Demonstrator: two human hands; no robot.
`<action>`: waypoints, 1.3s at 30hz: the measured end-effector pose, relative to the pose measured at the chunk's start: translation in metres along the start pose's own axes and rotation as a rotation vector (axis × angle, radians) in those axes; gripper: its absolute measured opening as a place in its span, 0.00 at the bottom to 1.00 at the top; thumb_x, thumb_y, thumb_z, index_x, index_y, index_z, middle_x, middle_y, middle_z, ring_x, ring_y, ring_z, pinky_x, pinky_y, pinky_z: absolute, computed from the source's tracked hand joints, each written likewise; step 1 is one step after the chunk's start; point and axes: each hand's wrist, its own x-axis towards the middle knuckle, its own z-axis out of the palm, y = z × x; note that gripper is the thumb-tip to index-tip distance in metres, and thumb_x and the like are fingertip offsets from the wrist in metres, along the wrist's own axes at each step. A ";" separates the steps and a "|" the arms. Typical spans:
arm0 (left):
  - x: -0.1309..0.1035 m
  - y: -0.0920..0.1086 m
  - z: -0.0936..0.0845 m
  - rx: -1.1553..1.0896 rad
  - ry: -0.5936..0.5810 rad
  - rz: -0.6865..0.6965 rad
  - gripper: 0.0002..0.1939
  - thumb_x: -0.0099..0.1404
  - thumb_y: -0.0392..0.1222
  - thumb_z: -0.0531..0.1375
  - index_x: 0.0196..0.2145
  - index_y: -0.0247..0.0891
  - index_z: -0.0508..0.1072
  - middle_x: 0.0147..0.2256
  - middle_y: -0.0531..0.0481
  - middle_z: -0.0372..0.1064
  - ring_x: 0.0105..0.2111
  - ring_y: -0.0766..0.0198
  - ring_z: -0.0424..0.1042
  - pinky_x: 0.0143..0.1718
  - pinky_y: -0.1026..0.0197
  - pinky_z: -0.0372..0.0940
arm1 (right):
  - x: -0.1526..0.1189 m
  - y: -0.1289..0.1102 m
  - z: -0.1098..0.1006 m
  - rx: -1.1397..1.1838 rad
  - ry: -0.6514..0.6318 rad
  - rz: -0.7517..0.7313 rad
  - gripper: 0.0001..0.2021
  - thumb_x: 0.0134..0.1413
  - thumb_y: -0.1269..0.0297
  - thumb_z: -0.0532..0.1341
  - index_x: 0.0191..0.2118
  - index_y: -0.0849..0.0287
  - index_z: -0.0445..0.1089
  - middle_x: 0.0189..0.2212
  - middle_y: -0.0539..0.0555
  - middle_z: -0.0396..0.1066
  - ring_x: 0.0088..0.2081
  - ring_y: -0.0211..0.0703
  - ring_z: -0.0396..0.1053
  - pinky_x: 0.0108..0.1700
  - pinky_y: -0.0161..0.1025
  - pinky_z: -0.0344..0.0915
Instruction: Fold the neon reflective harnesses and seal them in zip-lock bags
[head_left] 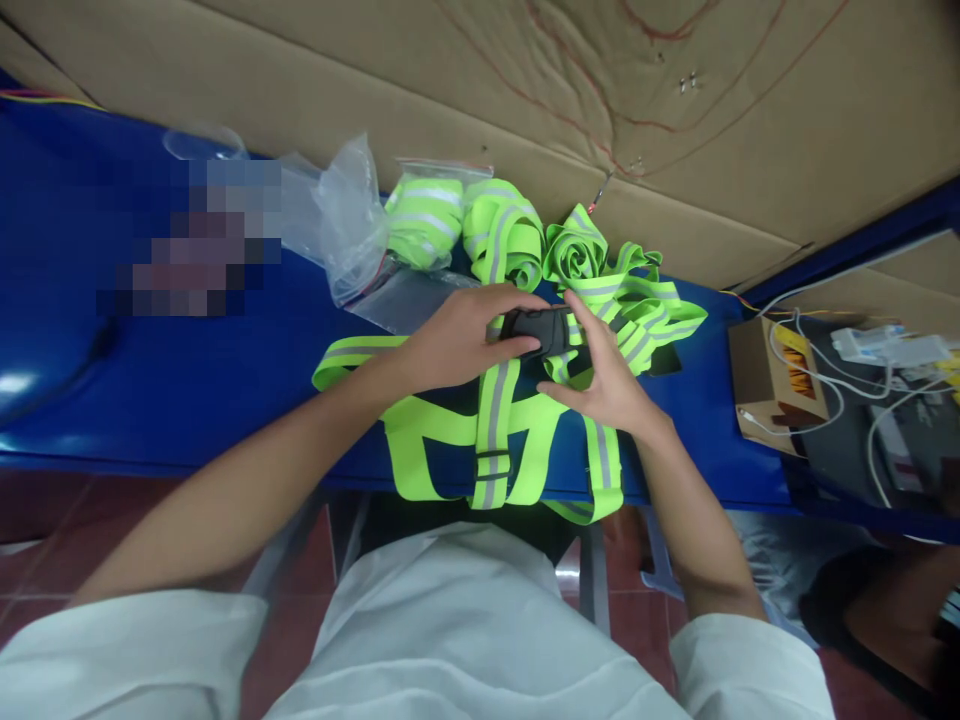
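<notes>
A black plastic buckle (541, 330) is held up over the table, pinched at its left end by the thumb and fingers of my left hand (457, 335). My right hand (611, 375) is beside the buckle's right end, its thumb and index finger spread apart; whether a fingertip touches the buckle I cannot tell. Below them lies a neon-green reflective strap harness (495, 420) with grey stripes, hanging slightly over the front edge. A small black strap slider (493, 465) sits on its middle strap. More loose green straps (652, 315) are bunched just beyond my right hand.
Rolled green straps (502, 235) and a bagged roll (425, 220) stand along the cardboard wall (480, 110). Clear plastic bags (349, 220) lie left of them on the blue table (112, 380). At right are a cardboard box (772, 380) and white cables (874, 385).
</notes>
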 end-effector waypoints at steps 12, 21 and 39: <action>0.004 0.018 -0.018 -0.671 -0.083 -0.170 0.26 0.61 0.51 0.72 0.55 0.40 0.79 0.52 0.45 0.78 0.50 0.58 0.76 0.50 0.61 0.69 | -0.011 0.001 -0.008 0.469 0.023 -0.029 0.31 0.55 0.49 0.72 0.63 0.49 0.70 0.58 0.54 0.75 0.59 0.55 0.73 0.63 0.50 0.69; 0.001 0.018 0.010 -0.702 -0.025 -0.387 0.50 0.58 0.64 0.71 0.70 0.42 0.59 0.67 0.39 0.61 0.69 0.47 0.60 0.67 0.50 0.61 | -0.009 -0.006 0.001 0.609 0.267 0.244 0.19 0.60 0.43 0.66 0.46 0.52 0.77 0.45 0.53 0.81 0.49 0.51 0.79 0.55 0.50 0.75; 0.001 0.046 0.011 -1.322 -0.131 -0.723 0.13 0.63 0.49 0.62 0.30 0.36 0.71 0.26 0.51 0.68 0.23 0.67 0.68 0.24 0.65 0.63 | -0.003 -0.021 -0.013 0.913 0.157 0.366 0.12 0.52 0.59 0.76 0.42 0.55 0.80 0.39 0.51 0.80 0.40 0.45 0.80 0.48 0.45 0.79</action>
